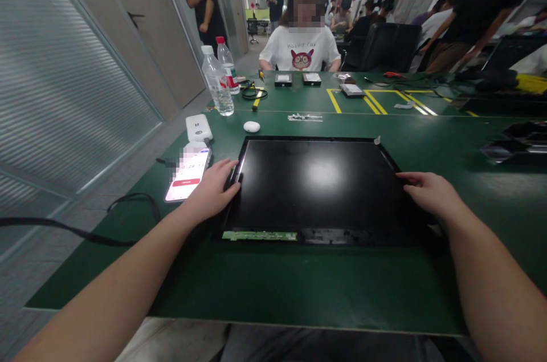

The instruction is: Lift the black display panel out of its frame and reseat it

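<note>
A black LCD screen panel (307, 191) lies face up on the green table, with light glaring off its glass. Along its near edge runs a green circuit board strip (260, 235). My left hand (216, 188) grips the panel's left edge, thumb nearer me and fingers further up the side. At the right edge, my right hand (427, 191) pinches the frame between thumb and fingers; the underside of that grip is hidden. Close to my left hand lies a lit phone (188, 175). A small pale tab (377, 140) sticks up at the panel's far right corner.
Two bottles (219, 82) stand at the back left, near a white power bank (199, 128) and a white earbud case (252, 127). Hard drives (311, 79) lie across the table before a seated person (301, 43). Black parts (519, 142) sit at the right.
</note>
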Demonstrator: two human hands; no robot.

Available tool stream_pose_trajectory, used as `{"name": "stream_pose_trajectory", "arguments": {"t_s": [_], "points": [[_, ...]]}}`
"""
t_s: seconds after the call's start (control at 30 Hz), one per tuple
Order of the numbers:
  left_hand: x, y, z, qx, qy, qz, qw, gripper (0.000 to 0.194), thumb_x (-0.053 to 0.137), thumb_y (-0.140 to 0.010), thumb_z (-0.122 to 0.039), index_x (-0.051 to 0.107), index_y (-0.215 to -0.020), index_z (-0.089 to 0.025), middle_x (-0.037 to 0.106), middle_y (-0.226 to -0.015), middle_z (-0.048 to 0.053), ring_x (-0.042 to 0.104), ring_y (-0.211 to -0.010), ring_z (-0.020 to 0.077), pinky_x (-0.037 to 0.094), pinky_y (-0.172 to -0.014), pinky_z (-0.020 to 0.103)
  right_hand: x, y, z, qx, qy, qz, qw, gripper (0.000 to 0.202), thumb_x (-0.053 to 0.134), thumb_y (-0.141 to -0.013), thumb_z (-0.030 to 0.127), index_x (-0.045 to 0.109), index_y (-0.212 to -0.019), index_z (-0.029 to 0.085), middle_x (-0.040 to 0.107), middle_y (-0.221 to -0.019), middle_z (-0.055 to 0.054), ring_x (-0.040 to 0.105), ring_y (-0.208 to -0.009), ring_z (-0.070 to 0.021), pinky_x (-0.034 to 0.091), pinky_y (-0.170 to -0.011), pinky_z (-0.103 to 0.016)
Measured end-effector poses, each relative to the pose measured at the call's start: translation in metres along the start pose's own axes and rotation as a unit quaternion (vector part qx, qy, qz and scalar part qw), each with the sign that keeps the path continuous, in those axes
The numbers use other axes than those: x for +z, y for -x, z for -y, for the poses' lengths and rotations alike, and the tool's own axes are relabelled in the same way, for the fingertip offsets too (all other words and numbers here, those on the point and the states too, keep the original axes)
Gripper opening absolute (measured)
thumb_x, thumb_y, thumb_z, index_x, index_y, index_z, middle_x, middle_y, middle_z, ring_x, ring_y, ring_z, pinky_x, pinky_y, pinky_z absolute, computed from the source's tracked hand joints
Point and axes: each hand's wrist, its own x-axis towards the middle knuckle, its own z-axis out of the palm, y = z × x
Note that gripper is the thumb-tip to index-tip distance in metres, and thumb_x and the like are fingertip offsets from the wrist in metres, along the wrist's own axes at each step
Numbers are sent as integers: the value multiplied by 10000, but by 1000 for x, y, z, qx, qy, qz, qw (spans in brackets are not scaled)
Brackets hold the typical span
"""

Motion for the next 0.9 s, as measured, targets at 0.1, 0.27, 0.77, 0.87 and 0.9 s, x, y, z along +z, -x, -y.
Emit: {"name": "stream_pose_trajectory", "arguments": {"t_s": [0.1, 0.27, 0.77, 0.87, 0.9], "points": [[-8, 5, -3, 69, 16, 37, 997, 589, 566, -955, -521, 638, -1426, -174, 456, -1633, 199, 432, -1486, 412, 359, -1210, 610, 2, -4, -4, -4, -12, -12, 1000, 441, 584, -759, 195, 812, -1137, 188, 783, -899, -109, 673, -716, -241, 484, -698, -350], [-28, 11, -7, 172, 49, 162, 970, 498, 699, -922, -528, 711, -1379, -332, 500, -1633, 86, 465, -1478, 368, 404, -1204, 541, 2, -5, -7, 6, -14, 6, 1000, 475, 558, -779, 197, 803, -1186, 184, 768, -893, -117, 674, -726, -254, 490, -705, -369], [-43, 14, -7, 162, 69, 208, 962, 519, 818, -802, -436, 760, -1316, -389, 509, -1639, 25, 550, -1433, 371, 487, -1156, 499, 7, -6, -10, -31, -42, -24, 998, 425, 549, -718, 159, 817, -1041, 225, 760, -812, -89, 700, -713, -264, 557, -721, -400], [-43, 14, -9, 154, 78, 206, 963, 491, 820, -789, -440, 786, -1275, -377, 523, -1628, 31, 571, -1411, 382, 521, -1124, 501, 7, -5, -7, -33, -36, -23, 999, 419, 534, -724, 137, 820, -1018, 223, 746, -775, -80, 704, -727, -257, 554, -730, -379], [-43, 13, -9, 150, 81, 207, 963, 491, 822, -784, -442, 789, -1269, -373, 532, -1621, 35, 577, -1405, 384, 531, -1113, 503, 6, -4, -5, -30, -29, -20, 999, 422, 534, -727, 130, 820, -1026, 214, 738, -761, -79, 705, -735, -257, 554, -737, -375]]}}
